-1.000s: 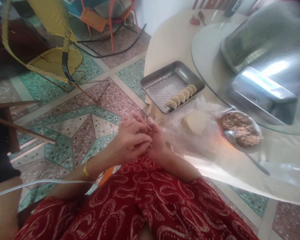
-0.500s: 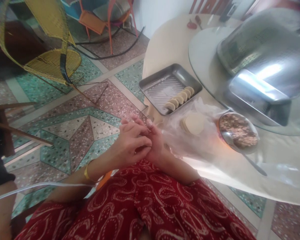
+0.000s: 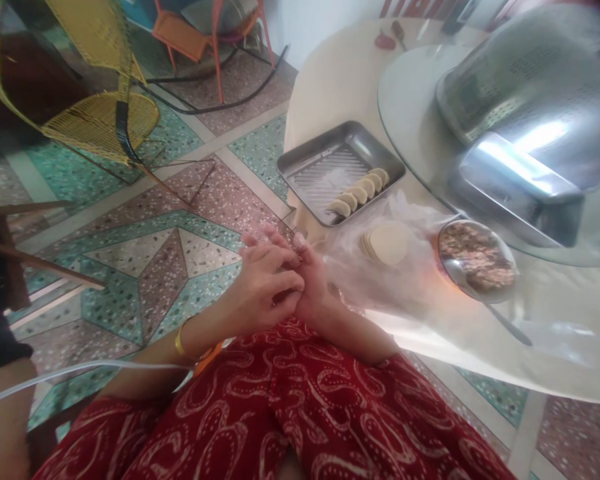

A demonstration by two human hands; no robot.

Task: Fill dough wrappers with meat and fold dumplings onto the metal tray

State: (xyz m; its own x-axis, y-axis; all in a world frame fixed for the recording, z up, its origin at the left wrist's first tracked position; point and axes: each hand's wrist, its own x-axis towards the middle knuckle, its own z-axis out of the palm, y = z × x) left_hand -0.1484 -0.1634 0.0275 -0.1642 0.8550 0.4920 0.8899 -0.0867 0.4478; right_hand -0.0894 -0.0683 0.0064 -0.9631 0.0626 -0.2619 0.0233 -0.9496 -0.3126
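In front of my lap my two hands meet, with no object visible between them. My left hand (image 3: 265,283), with a gold bracelet (image 3: 179,341) at the wrist, lies across my right palm, its fingers bent but apart. My right hand (image 3: 314,283) is turned up beneath it, fingers stretched out past the left hand and thumb raised. The contact between the palms is hidden. Closest on the table are a stack of round dough wrappers (image 3: 387,244) on plastic film and a dark rectangular tray (image 3: 313,175) with a row of several folded dumplings (image 3: 357,194).
A bowl of minced filling (image 3: 475,257) with a spoon stands right of the wrappers. Behind it, metal pans (image 3: 520,173) rest on a glass turntable (image 3: 405,87). On the tiled floor are a yellow woven chair (image 3: 100,123) and an orange chair (image 3: 183,37). A white cord (image 3: 80,367) crosses at left.
My hands stay together in nearly the same pose; the fingers shift only slightly. The surroundings sit a little higher in view as the camera tilts. Nothing on the table has moved.
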